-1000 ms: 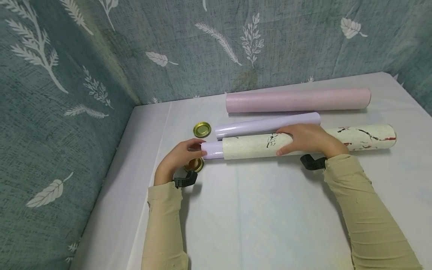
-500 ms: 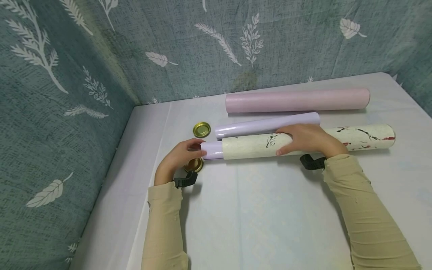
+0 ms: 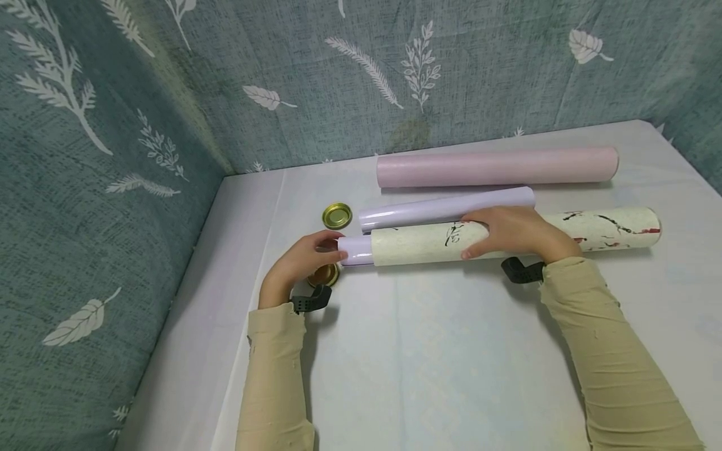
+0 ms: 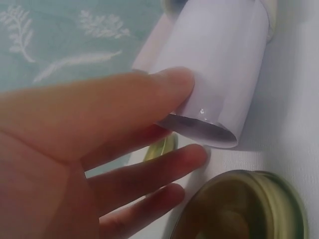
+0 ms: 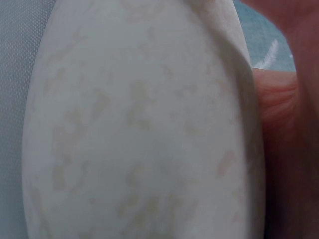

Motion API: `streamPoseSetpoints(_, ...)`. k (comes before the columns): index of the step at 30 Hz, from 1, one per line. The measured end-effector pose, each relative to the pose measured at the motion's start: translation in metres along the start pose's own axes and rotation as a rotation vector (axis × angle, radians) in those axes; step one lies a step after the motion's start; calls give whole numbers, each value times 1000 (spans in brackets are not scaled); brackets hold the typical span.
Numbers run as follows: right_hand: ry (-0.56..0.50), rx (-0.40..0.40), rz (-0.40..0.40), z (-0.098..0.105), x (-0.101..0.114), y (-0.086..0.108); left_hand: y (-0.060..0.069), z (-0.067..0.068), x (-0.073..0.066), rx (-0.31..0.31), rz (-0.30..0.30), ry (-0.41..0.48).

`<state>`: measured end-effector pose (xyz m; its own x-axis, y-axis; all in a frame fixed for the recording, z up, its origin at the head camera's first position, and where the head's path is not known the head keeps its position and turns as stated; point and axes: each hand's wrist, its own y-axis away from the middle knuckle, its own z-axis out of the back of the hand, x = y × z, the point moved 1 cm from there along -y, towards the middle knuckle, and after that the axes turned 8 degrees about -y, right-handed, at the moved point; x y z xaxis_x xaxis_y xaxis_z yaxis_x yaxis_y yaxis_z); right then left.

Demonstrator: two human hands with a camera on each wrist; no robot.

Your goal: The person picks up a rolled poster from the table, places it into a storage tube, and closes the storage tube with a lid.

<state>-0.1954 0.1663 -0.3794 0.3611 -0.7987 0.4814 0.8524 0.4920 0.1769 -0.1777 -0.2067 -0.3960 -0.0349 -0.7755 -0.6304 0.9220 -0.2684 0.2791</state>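
Head view looks downward; wrist views close, left sharing lilac roll [image 3: 358,250]

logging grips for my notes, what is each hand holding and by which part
The left hand pinches the lilac roll by the end sticking out of the cream tube; the right hand grips the cream tube near its middle.

Fingers [image 4: 159,168] at the hollow end of a pale roll [image 4: 214,59], brassy lid [image 4: 239,204] nearby

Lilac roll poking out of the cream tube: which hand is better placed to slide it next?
Probably the left hand: it holds the lilac roll at its exposed end, while the right hand grips the cream tube farther along.
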Motion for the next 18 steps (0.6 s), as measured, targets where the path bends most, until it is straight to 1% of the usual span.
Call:
streamPoseSetpoints(7,6,6,1,0,1,0,-1,-2,-4,3,-3,-15)
streamPoseSetpoints(10,6,4,2,1,1,1,-2,-2,-6,7,-16,-26)
streamPoseSetpoints(18,-1,7,0,0,0,0,-3,-4,-8,9,-4,-42)
